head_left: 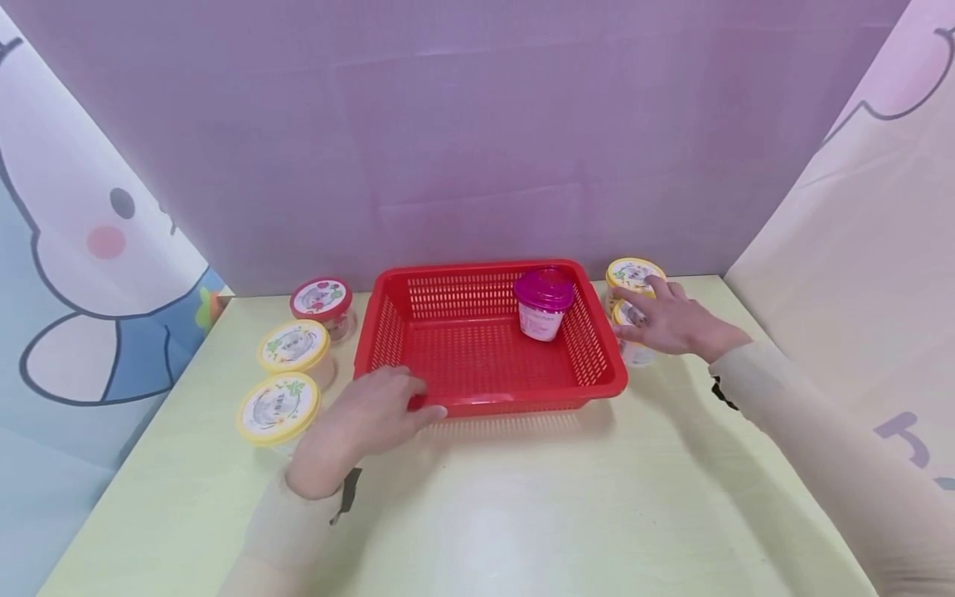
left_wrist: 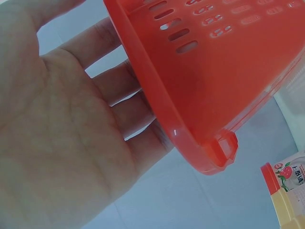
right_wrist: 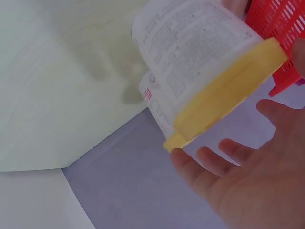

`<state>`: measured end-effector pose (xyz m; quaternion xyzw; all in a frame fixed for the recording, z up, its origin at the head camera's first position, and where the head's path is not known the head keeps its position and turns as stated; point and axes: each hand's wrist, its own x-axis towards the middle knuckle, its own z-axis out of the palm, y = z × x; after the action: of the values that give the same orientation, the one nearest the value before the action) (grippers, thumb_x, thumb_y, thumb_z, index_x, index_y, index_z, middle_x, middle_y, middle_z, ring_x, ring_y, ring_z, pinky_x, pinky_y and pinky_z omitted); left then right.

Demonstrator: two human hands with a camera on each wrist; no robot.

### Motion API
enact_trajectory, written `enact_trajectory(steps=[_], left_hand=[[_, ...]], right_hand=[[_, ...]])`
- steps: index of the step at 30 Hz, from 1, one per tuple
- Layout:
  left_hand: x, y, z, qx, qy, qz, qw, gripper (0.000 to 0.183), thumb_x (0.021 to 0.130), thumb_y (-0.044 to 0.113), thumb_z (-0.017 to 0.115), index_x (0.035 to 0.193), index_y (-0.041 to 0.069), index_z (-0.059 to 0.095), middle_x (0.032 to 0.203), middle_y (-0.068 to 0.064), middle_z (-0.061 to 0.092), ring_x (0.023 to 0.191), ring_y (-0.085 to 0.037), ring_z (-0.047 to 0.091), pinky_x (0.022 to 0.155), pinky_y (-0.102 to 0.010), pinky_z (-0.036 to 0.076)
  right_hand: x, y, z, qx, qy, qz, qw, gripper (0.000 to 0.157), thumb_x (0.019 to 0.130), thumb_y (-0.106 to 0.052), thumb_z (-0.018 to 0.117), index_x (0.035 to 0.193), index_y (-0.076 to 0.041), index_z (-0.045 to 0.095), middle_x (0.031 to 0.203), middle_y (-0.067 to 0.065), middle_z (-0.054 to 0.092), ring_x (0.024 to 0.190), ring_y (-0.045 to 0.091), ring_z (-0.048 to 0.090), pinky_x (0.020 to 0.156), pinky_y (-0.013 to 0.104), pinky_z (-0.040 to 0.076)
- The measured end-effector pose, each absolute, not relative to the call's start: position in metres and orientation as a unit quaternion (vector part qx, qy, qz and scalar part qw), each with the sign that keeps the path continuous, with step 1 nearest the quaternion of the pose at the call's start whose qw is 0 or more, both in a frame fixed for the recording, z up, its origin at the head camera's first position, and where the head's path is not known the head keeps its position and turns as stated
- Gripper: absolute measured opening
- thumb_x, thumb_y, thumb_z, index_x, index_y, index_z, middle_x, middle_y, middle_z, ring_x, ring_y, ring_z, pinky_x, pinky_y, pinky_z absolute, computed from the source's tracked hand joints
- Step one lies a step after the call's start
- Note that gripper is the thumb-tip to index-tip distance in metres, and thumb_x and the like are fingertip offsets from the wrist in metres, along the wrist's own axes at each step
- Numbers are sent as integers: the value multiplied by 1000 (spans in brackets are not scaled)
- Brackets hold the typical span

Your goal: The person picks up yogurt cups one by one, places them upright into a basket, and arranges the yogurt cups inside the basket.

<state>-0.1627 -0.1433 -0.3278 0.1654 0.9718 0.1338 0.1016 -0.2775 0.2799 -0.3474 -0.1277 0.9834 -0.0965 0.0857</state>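
A red plastic basket (head_left: 492, 402) with slotted sides stands on the table. Inside, at its right, is a white tub with a purple lid (head_left: 543, 307). My left hand (head_left: 373, 410) is at the basket's front left corner; in the left wrist view its fingers reach behind the red rim (left_wrist: 152, 95), with the thumb apart. To the right of the basket, my right hand (head_left: 664, 322) spreads its fingers over a yellow-lidded white tub (head_left: 637, 354). The right wrist view has this tub (right_wrist: 200, 52) in front of the palm, not enclosed. Behind it sits another yellow-lidded tub (head_left: 630, 272).
Left of the basket stand a red-lidded tub (head_left: 321, 297) and two yellow-lidded tubs, one in the middle (head_left: 293, 346) and one nearest me (head_left: 276, 408). A purple cloth wall (head_left: 477, 141) rises behind the table (head_left: 522, 506); printed cloths hang at both sides.
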Motion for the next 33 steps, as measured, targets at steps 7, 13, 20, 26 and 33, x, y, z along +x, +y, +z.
enact_trajectory(steps=[7, 13, 20, 26, 33], left_hand=[[-163, -143, -328, 169, 971, 138, 100, 46, 83, 45, 82, 116, 15, 72, 93, 5, 64, 84, -14, 58, 73, -31, 55], [-164, -143, -328, 170, 971, 138, 99, 45, 83, 44, 82, 116, 14, 72, 93, 4, 64, 84, -14, 58, 72, -31, 54], [-163, -143, -329, 167, 971, 138, 100, 45, 83, 45, 82, 116, 15, 72, 93, 5, 64, 84, -14, 58, 73, -31, 54], [-162, -143, -328, 162, 971, 140, 106, 47, 82, 46, 82, 117, 16, 71, 95, 6, 65, 85, -14, 58, 74, -31, 55], [-162, -143, -327, 159, 972, 139, 107, 49, 82, 45, 82, 119, 16, 71, 96, 5, 65, 86, -14, 58, 74, -31, 55]], right_hand=[[-276, 277, -352, -125, 984, -100, 84, 78, 95, -57, 59, 159, -19, 34, 149, 30, 26, 129, 51, 29, 90, 71, 46], [-276, 277, -353, -131, 984, -92, 82, 74, 93, -50, 63, 156, -19, 38, 145, 29, 31, 125, 49, 32, 90, 68, 47], [-276, 277, -353, -140, 982, -89, 88, 67, 91, -48, 64, 148, -18, 46, 138, 32, 38, 119, 48, 36, 93, 66, 41], [-276, 276, -359, -134, 984, -85, 76, 65, 92, -49, 61, 148, -19, 48, 135, 31, 41, 119, 45, 36, 95, 64, 39], [-277, 277, -366, -145, 985, -73, 48, 61, 93, -50, 60, 145, -20, 50, 132, 30, 42, 118, 44, 37, 94, 62, 40]])
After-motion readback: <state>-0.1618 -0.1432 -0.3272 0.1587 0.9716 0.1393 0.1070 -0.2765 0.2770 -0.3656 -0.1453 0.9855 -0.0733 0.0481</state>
